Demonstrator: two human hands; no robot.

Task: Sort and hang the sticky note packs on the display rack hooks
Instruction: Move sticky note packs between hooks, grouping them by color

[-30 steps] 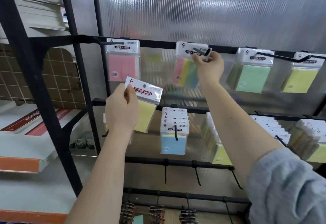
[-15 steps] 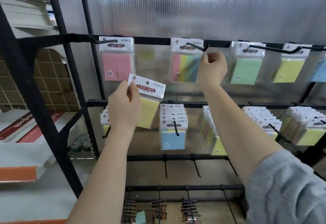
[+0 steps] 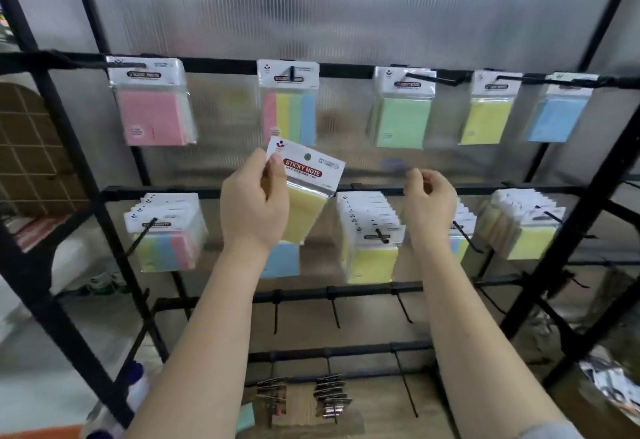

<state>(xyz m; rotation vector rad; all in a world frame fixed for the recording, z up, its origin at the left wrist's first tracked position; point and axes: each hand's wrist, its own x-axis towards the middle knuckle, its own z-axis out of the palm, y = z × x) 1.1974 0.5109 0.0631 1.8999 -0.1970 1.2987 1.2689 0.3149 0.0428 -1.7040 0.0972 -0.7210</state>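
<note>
The yellow sticky note pack I'm holding sits mid-rack, tilted, header card up and to the right, its long axis running down toward my wrist. My left hand pinches it at the header's left corner; the hang hole faces the rack. My right hand hovers just right of it, fingers loosely curled on nothing, apart from the pack. The matching yellow pack hangs on the top rail, up and well right, so I judge my right hand is nearer that hook.
</note>
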